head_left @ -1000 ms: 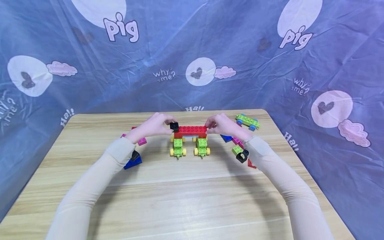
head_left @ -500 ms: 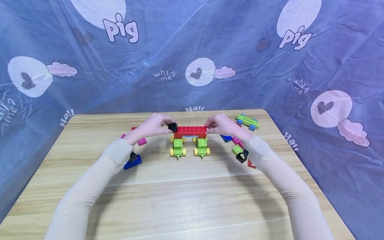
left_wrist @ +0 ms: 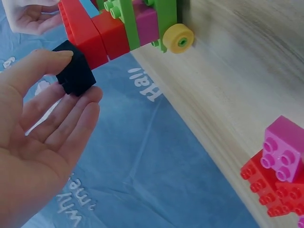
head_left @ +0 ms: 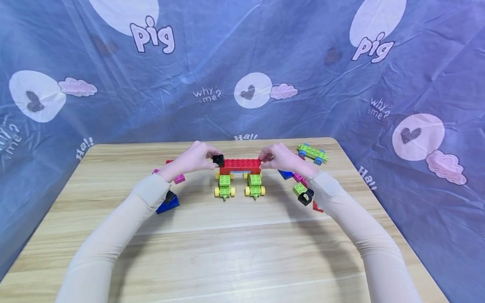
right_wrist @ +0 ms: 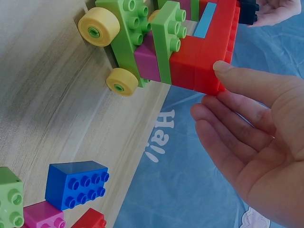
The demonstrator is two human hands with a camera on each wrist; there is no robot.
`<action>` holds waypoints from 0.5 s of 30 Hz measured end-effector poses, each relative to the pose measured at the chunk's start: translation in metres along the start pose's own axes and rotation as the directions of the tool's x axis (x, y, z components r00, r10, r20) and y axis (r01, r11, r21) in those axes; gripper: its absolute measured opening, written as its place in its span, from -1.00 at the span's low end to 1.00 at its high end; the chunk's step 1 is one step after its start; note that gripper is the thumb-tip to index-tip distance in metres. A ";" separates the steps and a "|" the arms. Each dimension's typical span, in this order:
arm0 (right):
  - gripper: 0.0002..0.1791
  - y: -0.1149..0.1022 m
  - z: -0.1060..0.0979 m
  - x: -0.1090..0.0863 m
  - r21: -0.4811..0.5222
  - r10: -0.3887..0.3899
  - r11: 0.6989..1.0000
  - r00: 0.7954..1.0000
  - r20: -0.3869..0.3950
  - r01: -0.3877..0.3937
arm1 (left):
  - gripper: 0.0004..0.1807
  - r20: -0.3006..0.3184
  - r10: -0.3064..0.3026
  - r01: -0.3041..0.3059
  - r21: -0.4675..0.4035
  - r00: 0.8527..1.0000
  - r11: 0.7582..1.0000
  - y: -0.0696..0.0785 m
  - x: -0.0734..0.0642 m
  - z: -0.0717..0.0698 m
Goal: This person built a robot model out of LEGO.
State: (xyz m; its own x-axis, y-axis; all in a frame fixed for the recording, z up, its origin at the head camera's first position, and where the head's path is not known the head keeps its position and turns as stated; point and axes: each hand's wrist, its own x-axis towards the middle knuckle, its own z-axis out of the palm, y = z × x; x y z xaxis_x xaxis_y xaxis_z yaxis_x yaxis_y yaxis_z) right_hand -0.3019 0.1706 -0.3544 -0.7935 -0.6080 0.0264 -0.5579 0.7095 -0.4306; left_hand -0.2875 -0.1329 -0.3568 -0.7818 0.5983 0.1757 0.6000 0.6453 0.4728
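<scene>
In the head view, a brick build stands mid-table: red bricks [head_left: 242, 164] bridge two green wheeled bases, one at left [head_left: 225, 192] and one at right [head_left: 255, 191], with yellow wheels. My left hand [head_left: 193, 159] pinches a black brick [left_wrist: 76, 69] between thumb and fingers, at the left end of the red row. The left wrist view shows the brick tilted against that end; whether it is joined cannot be seen. My right hand [head_left: 282, 158] pinches the row's other end, thumb on the red side [right_wrist: 213, 57] and fingers opposite. Purple bricks [right_wrist: 146, 58] sit between green plates.
A green car base with blue wheels [head_left: 313, 154] stands at the back right. Loose bricks lie by both forearms: a blue brick [right_wrist: 76, 183], a pink brick [left_wrist: 285, 147], red bricks [left_wrist: 268, 185] and a green brick [head_left: 299, 190]. A patterned blue cloth [head_left: 242, 63] hangs behind the table.
The black brick has shifted slightly left and turned in my left hand's fingers, now sitting at the red row's left end. My right hand and the build have stayed put.
</scene>
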 end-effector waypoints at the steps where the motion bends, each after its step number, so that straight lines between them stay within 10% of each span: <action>1: -0.81 0.000 0.000 0.000 0.000 -0.002 1.000 1.000 0.000 0.002 | -0.60 0.001 0.002 -0.002 0.011 1.000 1.000 0.001 0.001 0.000; 15: -0.80 0.000 0.000 0.000 0.007 -0.003 1.000 1.000 0.001 0.003 | -0.58 0.055 0.031 -0.036 0.096 0.998 0.995 0.006 0.006 -0.002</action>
State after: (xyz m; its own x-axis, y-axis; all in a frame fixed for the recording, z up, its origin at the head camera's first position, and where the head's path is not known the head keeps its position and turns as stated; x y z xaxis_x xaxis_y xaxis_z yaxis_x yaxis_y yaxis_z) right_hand -0.3019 0.1707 -0.3542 -0.7918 -0.6102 0.0268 -0.5584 0.7054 -0.4366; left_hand -0.2890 -0.1259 -0.3511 -0.7522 0.6433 0.1426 0.6415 0.6657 0.3811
